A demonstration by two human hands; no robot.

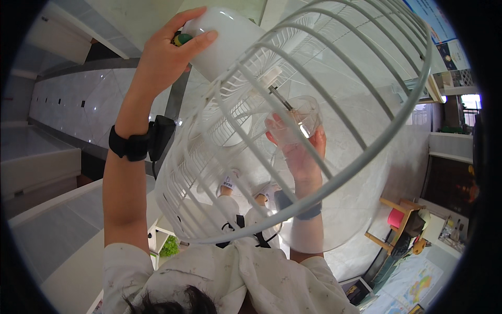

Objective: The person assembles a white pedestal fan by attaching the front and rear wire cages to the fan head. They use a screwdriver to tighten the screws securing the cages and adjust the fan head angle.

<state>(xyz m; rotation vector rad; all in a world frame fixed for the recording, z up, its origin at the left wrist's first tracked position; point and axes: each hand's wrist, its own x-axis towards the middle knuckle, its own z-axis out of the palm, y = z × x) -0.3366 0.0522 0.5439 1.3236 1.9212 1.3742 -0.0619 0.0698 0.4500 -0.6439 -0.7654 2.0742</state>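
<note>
A white fan is tilted in front of me, its white motor housing (222, 36) at the upper left and its pale wire guard (389, 137) across the middle. My left hand (170, 55) is closed round the back of the housing. A small green and yellow thing (182, 40) shows between its thumb and fingers; I cannot tell what it is. Behind the guard bars, my right hand (303, 154) grips the hub of a see-through fan blade (334, 214). The hub sits at the end of the metal motor shaft (281, 98); I cannot tell whether they are joined.
My feet in white shoes (228, 180) stand on the pale tiled floor below the fan. On the right is a small wooden stand (389, 243) with a pink item (396, 217). A green plant (169, 246) shows at the lower left, near pale shelving.
</note>
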